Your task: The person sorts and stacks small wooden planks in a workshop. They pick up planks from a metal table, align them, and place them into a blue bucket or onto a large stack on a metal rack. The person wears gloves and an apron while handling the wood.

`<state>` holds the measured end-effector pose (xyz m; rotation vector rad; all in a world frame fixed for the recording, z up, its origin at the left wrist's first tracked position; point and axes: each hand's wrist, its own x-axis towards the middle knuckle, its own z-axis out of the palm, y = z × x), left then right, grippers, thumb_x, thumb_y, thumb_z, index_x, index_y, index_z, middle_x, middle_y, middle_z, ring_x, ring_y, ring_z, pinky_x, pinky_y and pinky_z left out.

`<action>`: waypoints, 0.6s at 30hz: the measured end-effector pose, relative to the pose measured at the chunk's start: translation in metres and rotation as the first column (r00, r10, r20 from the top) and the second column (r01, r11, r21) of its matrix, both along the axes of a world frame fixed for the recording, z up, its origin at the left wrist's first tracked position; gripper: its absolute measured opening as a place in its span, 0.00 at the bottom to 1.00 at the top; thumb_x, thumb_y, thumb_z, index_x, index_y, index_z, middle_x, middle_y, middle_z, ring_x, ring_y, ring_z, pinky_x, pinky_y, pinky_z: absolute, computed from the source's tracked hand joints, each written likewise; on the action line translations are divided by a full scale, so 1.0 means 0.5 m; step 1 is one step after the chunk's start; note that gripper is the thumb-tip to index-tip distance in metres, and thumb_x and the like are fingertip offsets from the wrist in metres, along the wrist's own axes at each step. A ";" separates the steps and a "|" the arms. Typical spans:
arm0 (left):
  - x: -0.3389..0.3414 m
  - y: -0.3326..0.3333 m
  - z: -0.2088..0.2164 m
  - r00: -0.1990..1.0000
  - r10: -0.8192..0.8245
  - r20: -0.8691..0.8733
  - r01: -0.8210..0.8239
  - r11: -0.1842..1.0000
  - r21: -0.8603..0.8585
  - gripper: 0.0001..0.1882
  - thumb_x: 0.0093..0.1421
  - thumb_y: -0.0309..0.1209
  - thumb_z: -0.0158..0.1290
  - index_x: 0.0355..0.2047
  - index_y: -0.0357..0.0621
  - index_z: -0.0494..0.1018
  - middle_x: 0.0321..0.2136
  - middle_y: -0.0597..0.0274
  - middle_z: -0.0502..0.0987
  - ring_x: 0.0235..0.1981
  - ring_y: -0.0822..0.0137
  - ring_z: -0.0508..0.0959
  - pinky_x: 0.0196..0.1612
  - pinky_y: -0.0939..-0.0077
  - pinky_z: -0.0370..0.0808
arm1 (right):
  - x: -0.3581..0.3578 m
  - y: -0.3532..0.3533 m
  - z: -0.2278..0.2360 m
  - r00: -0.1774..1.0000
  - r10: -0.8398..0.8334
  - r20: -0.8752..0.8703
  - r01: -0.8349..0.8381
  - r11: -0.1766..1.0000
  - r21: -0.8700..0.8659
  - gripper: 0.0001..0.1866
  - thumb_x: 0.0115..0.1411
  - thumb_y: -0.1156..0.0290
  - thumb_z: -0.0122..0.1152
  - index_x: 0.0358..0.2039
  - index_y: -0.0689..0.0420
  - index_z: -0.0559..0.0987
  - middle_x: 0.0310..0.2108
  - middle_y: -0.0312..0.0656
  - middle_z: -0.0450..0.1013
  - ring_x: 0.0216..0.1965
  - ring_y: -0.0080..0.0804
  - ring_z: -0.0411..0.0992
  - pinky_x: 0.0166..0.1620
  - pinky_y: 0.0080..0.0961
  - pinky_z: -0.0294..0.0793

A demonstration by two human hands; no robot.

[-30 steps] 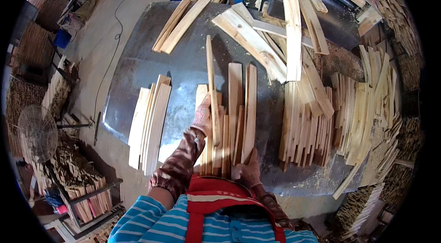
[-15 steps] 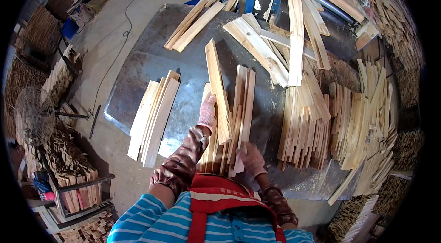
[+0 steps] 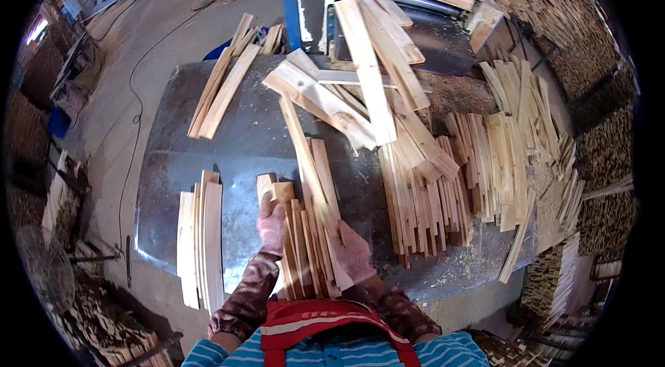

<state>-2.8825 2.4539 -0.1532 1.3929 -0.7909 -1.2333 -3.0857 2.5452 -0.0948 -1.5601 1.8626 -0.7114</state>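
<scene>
A bundle of wooden slats [image 3: 298,246] lies on the dark metal table top in front of me. My left hand [image 3: 271,230], in a pale pink glove, is closed on a slat [image 3: 264,185] at the bundle's left side. Beside its fingertips shows the end of another light slat [image 3: 282,191]. A long slat [image 3: 302,149] lies slanted over the bundle's right part, its far end pointing away to the left. My gloved right hand [image 3: 354,253] grips it around its near end; the fingers are partly hidden by the wood.
A small slat stack [image 3: 211,242] lies to the left. Loose boards [image 3: 325,103] are heaped ahead, beside a machine with a blue post [image 3: 289,10]. Dense rows of slats [image 3: 422,211] fill the right. A floor fan [image 3: 41,266] stands at far left.
The view has swung right. The long slat now leans farther left at its far end, and my right hand has come up onto its near end. My left hand remains at the bundle's left side.
</scene>
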 end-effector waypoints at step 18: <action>-0.047 -0.112 -0.061 0.994 -0.100 0.044 0.102 0.993 -0.051 0.21 0.64 0.21 0.55 0.58 0.44 0.72 0.44 0.68 0.76 0.41 0.74 0.75 0.45 0.78 0.74 | -0.325 -0.535 -0.014 0.798 -0.383 -0.465 0.270 0.917 -0.292 0.62 0.49 0.46 0.69 0.73 0.62 0.43 0.63 0.62 0.61 0.59 0.56 0.66 0.60 0.43 0.69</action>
